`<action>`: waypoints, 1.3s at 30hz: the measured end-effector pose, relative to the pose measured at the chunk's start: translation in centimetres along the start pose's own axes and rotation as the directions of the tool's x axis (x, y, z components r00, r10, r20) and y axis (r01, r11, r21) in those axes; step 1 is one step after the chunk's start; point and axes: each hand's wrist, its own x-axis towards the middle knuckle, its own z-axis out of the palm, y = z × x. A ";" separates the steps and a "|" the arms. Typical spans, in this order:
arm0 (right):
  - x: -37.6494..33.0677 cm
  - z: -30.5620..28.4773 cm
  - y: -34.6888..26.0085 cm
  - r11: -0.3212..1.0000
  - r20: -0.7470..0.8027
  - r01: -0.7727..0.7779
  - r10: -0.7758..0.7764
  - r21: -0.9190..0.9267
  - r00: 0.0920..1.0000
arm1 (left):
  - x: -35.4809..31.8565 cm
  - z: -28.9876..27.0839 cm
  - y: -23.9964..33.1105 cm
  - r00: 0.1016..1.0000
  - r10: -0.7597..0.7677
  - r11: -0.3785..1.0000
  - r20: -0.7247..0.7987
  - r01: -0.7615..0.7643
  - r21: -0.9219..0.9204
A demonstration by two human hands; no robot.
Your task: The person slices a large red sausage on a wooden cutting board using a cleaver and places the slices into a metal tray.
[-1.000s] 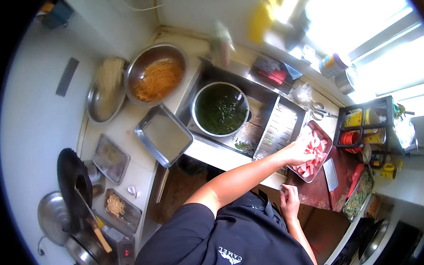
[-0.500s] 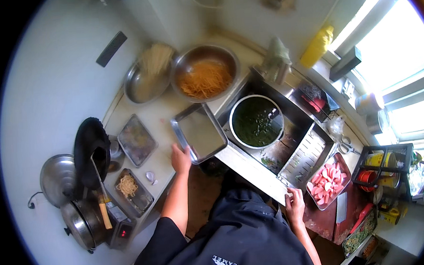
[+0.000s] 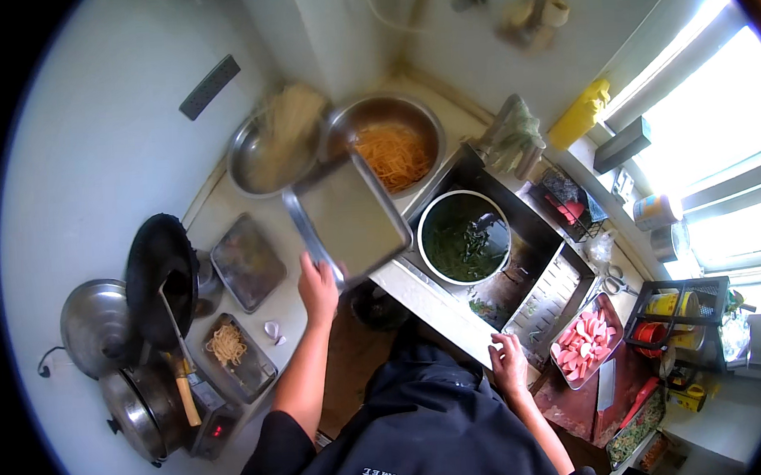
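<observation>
My left hand (image 3: 319,288) is closed on the near rim of a rectangular metal tray (image 3: 354,217), which is raised and tilted over the counter's inner edge. The tray's far edge overlaps the steel bowl of orange shreds (image 3: 389,155). My right hand (image 3: 509,364) is at the front edge of the sink (image 3: 546,302), fingers loosely bent and apart, holding nothing that I can see. Between the hands, a white-rimmed round pot (image 3: 462,237) of dark liquid with green leaves stands in the sink. Right of my right hand lies a tray of pink slices (image 3: 588,338).
On the left counter are a covered container (image 3: 248,262), a tray with pale noodle-like strands (image 3: 227,344), garlic cloves (image 3: 273,331) and a black wok (image 3: 160,266). A cleaver (image 3: 606,386) lies on the red-brown board (image 3: 570,408). Scissors (image 3: 615,278) rest near the sink's right side.
My left hand has lifted the metal tray and tipped it more. My right hand has shifted slightly left along the sink edge, its fingers loosened.
</observation>
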 end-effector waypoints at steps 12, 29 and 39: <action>10.6 -5.0 -3.5 0.949 -0.269 0.310 -0.316 -0.063 0.910 | 13.2 7.8 2.0 0.988 -0.132 0.991 0.081 0.134 -0.018; 39.8 -16.8 -17.2 0.818 -0.301 0.469 -0.563 -0.332 0.770 | -8.9 -0.2 -4.5 0.929 -0.179 0.852 0.324 0.311 -0.421; 18.1 3.8 -31.3 0.315 0.110 0.945 -0.946 0.087 0.305 | -8.2 -7.3 6.0 0.786 -0.251 -0.179 0.566 0.536 -0.825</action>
